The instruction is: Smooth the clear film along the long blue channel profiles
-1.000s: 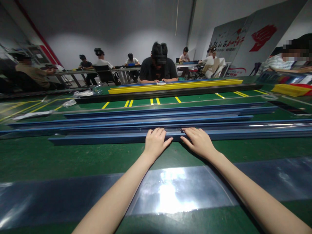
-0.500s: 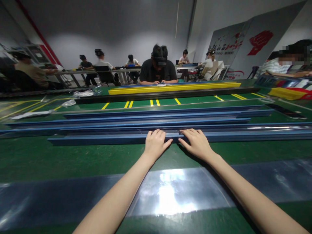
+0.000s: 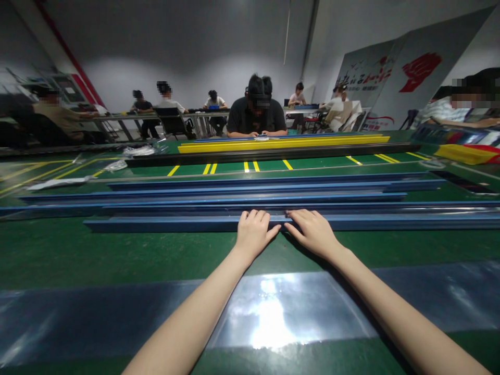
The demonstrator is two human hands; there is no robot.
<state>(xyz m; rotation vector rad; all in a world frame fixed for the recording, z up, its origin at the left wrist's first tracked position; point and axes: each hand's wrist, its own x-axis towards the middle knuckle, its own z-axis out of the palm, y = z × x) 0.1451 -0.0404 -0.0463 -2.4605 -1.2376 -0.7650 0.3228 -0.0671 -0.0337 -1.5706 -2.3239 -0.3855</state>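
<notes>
Head view: near blue channel lies lengthwise on the green bench, in front of the other blue channels; left hand and right hand side by side, each grip closed over its near wall, fingers inside, thumbs in front; glossy strip lies nearer, under the forearms

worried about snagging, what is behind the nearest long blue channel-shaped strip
Behind the nearest strip lie other long blue strips, then a long black strip and a long yellow strip. Whatever the left hand and right hand cover cannot be seen.
</notes>
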